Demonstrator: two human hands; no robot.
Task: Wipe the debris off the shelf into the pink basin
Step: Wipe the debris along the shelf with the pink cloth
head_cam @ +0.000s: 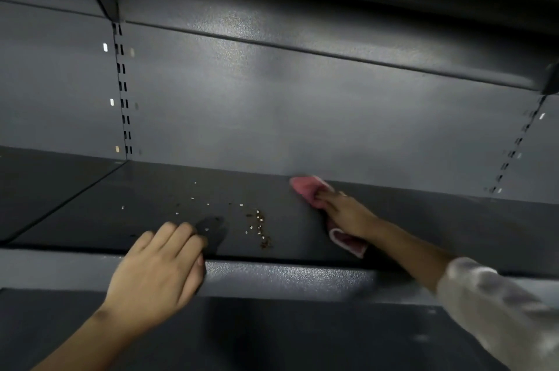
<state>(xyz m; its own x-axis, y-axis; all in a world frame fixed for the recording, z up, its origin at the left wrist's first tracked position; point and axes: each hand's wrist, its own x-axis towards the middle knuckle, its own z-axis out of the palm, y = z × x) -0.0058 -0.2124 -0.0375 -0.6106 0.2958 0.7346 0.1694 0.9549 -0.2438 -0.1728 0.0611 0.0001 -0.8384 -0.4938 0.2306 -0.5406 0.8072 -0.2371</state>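
Small brown and white debris (259,228) lies scattered on the dark grey shelf (423,219), mostly near its front middle, with a few specks further left. My right hand (348,213) presses a pink cloth (307,187) flat against the shelf near the back wall, to the right of the debris. A corner of the cloth sticks out under my wrist. My left hand (160,268) rests on the shelf's front edge, left of the debris, fingers curled over the lip and holding nothing. No pink basin is in view.
A grey back panel (302,116) with slotted uprights (124,98) rises behind the shelf. Another shelf overhangs above. A lower shelf (272,337) runs below the front lip. An adjoining shelf section lies at the left.
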